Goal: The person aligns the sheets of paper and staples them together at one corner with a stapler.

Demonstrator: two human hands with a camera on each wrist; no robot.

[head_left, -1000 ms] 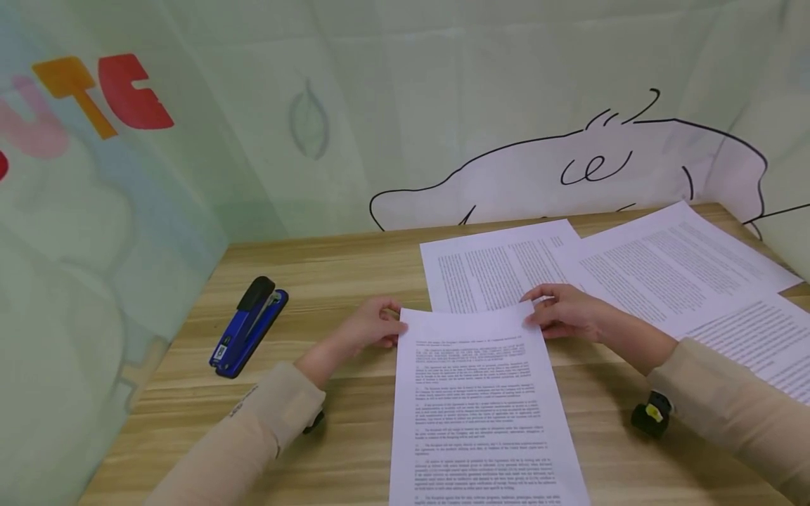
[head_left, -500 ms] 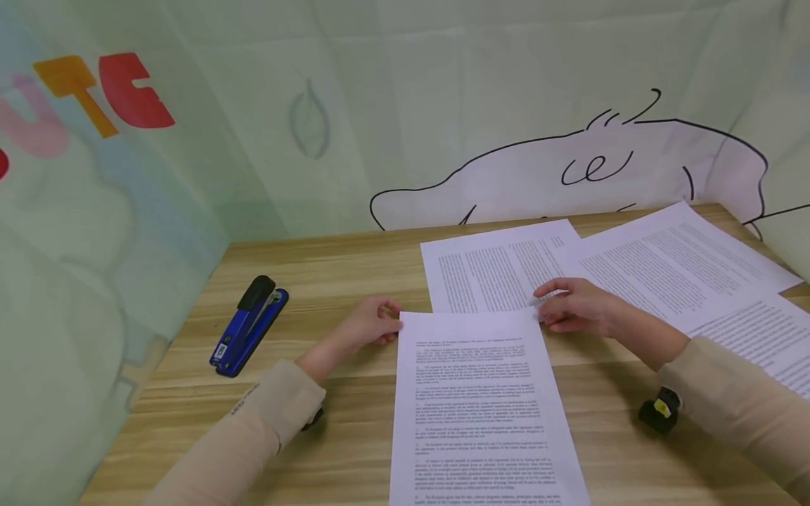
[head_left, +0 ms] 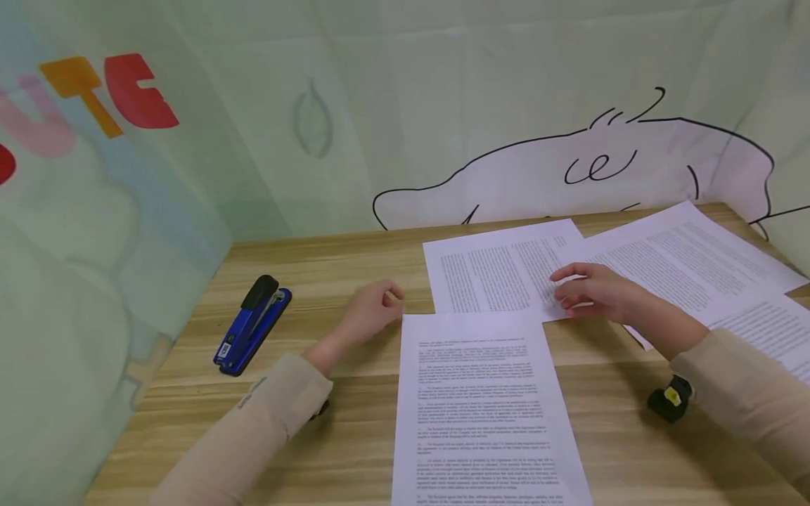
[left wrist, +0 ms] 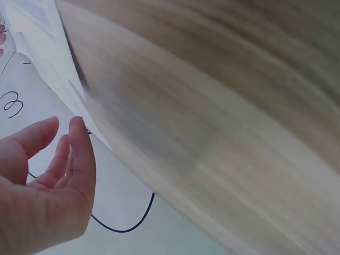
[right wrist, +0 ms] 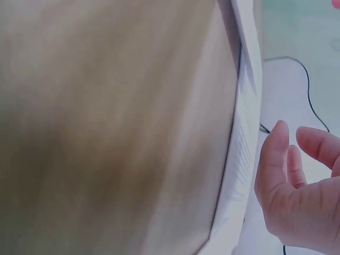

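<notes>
A printed sheet of paper point(head_left: 471, 407) lies lengthwise on the wooden table in front of the person. By its top left corner is the left hand point(head_left: 373, 309), fingers loosely bent; in the left wrist view a gap shows between thumb and fingertips. Above the far sheet point(head_left: 484, 270), the right hand point(head_left: 598, 292) hovers to the right of the near sheet's top corner. Its fingers are relaxed and hold nothing, and the right wrist view shows thumb and fingers apart. The near sheet's top edge meets or overlaps the far sheet's lower edge.
A blue stapler point(head_left: 253, 327) with a black top lies at the left of the table point(head_left: 335, 260). More printed sheets point(head_left: 696, 253) overlap at the back right. A cloth with drawings point(head_left: 493, 105) hangs behind the table.
Both hands have let go of the near sheet's top corners. The right hand has moved up and to the right, the left slightly up. The near sheet lies almost where it was.
</notes>
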